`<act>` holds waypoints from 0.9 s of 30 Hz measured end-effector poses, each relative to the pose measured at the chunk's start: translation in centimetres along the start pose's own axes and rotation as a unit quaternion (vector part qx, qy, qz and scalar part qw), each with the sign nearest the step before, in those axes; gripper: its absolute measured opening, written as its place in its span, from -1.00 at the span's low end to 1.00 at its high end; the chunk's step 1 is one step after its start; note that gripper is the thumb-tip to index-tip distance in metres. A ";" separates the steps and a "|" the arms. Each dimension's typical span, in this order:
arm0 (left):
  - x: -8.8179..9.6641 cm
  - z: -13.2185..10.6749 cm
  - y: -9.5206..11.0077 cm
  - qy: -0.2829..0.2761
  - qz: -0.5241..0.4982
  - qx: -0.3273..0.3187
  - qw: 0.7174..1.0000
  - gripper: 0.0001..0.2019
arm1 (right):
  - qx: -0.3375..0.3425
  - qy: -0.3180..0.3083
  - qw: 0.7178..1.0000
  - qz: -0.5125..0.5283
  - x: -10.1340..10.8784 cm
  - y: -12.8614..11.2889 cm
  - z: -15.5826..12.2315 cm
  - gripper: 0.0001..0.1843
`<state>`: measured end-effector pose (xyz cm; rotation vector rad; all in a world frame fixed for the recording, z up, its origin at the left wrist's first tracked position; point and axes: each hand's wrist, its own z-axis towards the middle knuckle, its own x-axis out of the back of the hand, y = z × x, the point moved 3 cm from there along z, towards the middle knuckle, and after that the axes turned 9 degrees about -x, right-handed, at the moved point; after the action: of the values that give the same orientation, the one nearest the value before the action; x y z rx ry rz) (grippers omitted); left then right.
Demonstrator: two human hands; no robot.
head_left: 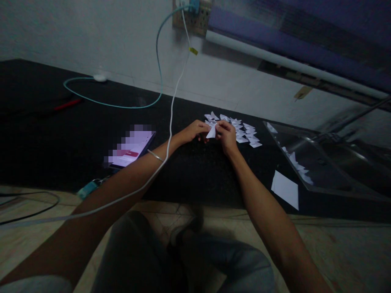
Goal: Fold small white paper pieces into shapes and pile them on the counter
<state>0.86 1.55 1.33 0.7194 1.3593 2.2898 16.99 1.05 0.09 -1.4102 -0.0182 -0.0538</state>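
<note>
Between my two hands is a small folded piece of white paper [211, 132], pointed at its lower end. My left hand [195, 131] pinches its left side, and my right hand [226, 134] has closed fingers on its right side. Just beyond and to the right lie rows of folded white paper pieces [251, 134] on the black counter [189, 175], partly hidden by my right hand. A stack of flat white paper [286, 190] rests farther right, near the counter's front edge.
A lit phone or tablet [134, 148] lies left of my left forearm. A white cable [171, 118] crosses above that arm; a teal cable [122, 106] loops behind. At right, a steel sink [324, 162] has more folded pieces along its rim. A red object [67, 104] lies far left.
</note>
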 end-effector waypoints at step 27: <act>-0.7 -0.2 0.3 -0.017 0.044 -0.010 0.999 -0.80 | 0.080 -0.018 0.992 -0.100 -0.3 -0.3 -0.4 -0.63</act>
<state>1.30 0.87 1.37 0.8237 1.3114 2.3450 16.68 0.65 0.28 -1.2451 -0.1909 -0.1888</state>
